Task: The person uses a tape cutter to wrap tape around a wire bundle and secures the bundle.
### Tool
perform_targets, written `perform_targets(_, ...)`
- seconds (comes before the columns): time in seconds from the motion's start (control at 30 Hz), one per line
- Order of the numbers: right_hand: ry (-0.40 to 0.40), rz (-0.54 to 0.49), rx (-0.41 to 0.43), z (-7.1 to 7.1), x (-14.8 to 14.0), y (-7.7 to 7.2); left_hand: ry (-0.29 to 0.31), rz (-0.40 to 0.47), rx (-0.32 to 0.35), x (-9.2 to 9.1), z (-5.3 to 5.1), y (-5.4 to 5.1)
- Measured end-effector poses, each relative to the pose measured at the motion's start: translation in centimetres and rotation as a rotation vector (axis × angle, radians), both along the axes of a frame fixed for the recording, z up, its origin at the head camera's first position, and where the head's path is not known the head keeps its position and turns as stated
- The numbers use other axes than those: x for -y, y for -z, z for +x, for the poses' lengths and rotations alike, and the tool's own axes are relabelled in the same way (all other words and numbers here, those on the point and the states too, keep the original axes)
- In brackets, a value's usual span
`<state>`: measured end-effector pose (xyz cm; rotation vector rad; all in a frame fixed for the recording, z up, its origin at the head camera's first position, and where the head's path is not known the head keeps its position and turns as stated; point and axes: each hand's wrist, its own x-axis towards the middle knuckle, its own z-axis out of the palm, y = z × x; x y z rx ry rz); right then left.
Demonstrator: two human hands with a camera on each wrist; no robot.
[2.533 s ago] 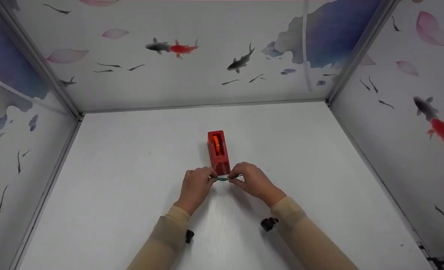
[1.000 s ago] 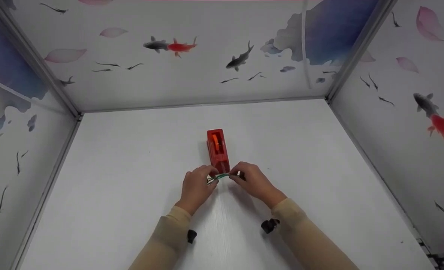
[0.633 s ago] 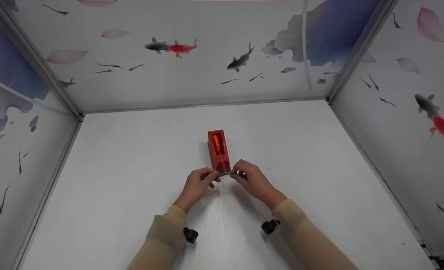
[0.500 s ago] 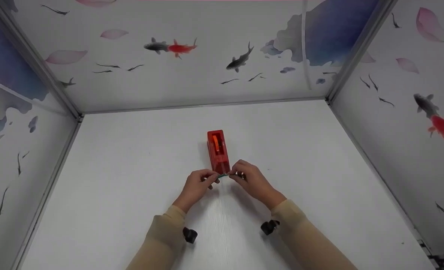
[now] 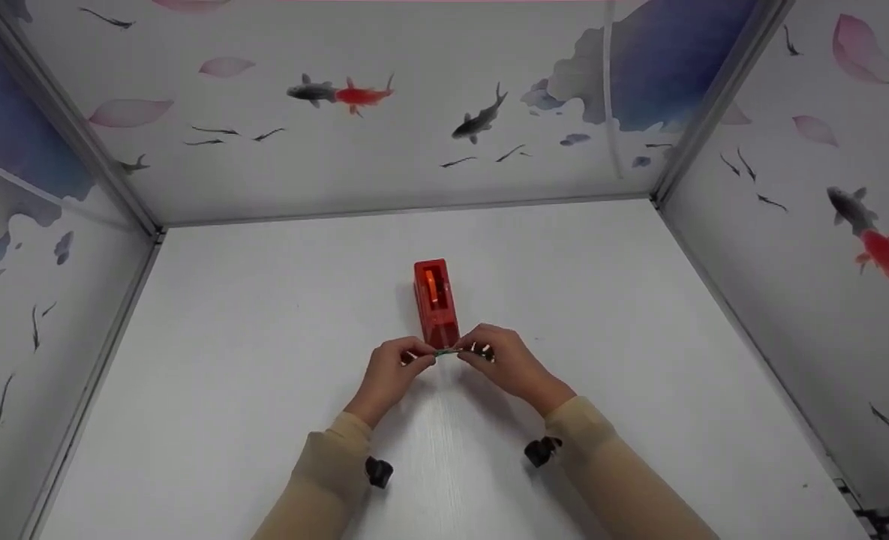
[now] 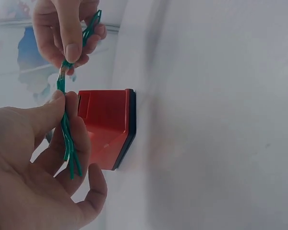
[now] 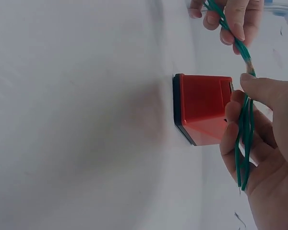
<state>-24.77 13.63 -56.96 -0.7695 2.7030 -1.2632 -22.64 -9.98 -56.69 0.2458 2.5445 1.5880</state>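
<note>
A thin bundle of green plastic-coated wires [image 6: 61,85] is held above the table, with a tan band around its middle, perhaps tape. My left hand [image 5: 390,379] pinches one half between thumb and fingers, and loose wire ends splay across that palm in the left wrist view. The other half is pinched by my right hand [image 5: 510,367], close to the band; in the right wrist view its wire ends [image 7: 245,136] hang along the curled fingers. Just beyond both hands stands a red tape dispenser [image 5: 442,313] with an orange tape core [image 5: 432,286].
The white tabletop [image 5: 264,337] spreads around the hands. Upright panels [image 5: 384,165] printed with fish and petals close off the back, left and right sides. A black wrist camera [image 5: 542,451] sits under each beige sleeve.
My left hand has shifted its grip: wire ends showed past its fingers a second ago, and its fingers now lie closer around the bundle. My right hand and the tape dispenser stay almost in place.
</note>
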Motion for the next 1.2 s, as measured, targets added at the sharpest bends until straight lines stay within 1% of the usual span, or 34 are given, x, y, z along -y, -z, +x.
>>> perform_targets(0.1,-0.017,0.012,0.075,0.0,-0.1,0.0,-0.001,-0.063,-0.05,0.1,0.3,-0.1)
perform_targets(0.23,-0.032,0.013,0.141,0.0,-0.2,0.0,-0.002,-0.157,-0.153,0.1,0.5,-0.1)
perform_targets(0.33,-0.031,0.019,0.164,0.0,-0.1,0.1,-0.011,-0.211,-0.24,-0.1,0.6,0.1)
perform_targets(0.4,-0.021,0.023,0.179,0.1,-0.1,0.1,-0.023,-0.248,-0.286,-0.2,0.6,0.2)
perform_targets(0.53,0.005,0.022,0.184,0.4,-0.1,0.4,-0.042,-0.367,-0.368,-0.4,0.8,0.2)
perform_targets(0.63,0.007,0.023,0.147,0.6,-0.1,0.7,-0.041,-0.453,-0.409,-0.5,0.9,0.0)
perform_targets(0.77,0.002,0.014,0.064,0.7,-0.1,0.8,-0.034,-0.513,-0.435,-0.6,0.8,-0.2)
perform_targets(0.87,0.004,0.0,-0.002,0.5,0.0,0.6,-0.043,-0.525,-0.453,-0.7,0.7,-0.4)
perform_targets(1.0,0.007,0.026,-0.076,0.3,0.0,0.2,-0.053,-0.531,-0.483,-0.8,0.6,-0.6)
perform_targets(1.2,0.002,0.071,-0.141,0.4,0.1,-0.1,-0.063,-0.568,-0.519,-1.0,0.7,-0.5)
